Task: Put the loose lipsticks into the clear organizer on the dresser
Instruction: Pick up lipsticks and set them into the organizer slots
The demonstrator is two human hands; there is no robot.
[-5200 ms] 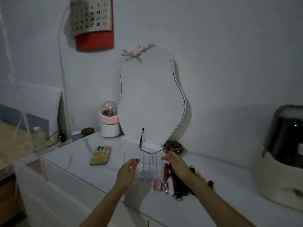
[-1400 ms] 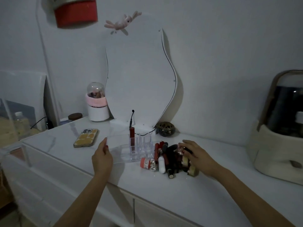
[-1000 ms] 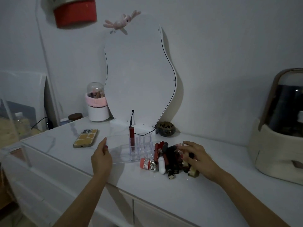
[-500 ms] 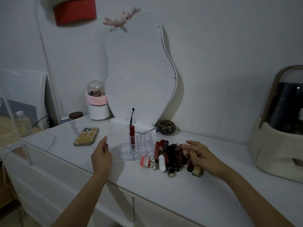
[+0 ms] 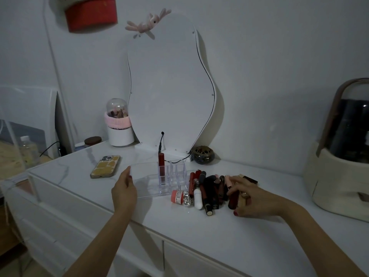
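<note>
1. The clear organizer [image 5: 155, 179] stands on the white worktop [image 5: 229, 232], in front of the base of the wavy-edged mirror [image 5: 169, 84].
2. One red lipstick [image 5: 161, 168] stands upright in a left-hand slot of the organizer's grid; the other visible slots hold nothing.
3. The left hand [image 5: 123, 191] rests against the left end of the organizer, fingers straight and close together, gripping nothing.
4. The loose lipsticks [image 5: 209, 188] lie in a pile on the worktop just to the right of the organizer. A small red-capped item [image 5: 177, 196] and a white tube [image 5: 197, 197] lie at the near left edge of the pile.
5. The right hand [image 5: 251, 198] lies over the right end of the pile with its fingers curled onto a dark red tube [image 5: 232, 198]. Whether the tube is lifted clear of the pile cannot be told.
6. A phone [image 5: 105, 166] lies flat on the worktop to the left of the organizer, well apart from it.
7. A small dark round pot [image 5: 202, 154] sits beside the mirror base, behind the pile.
8. A white cup with a pink band [image 5: 119, 129] stands to the left of the mirror.
</note>
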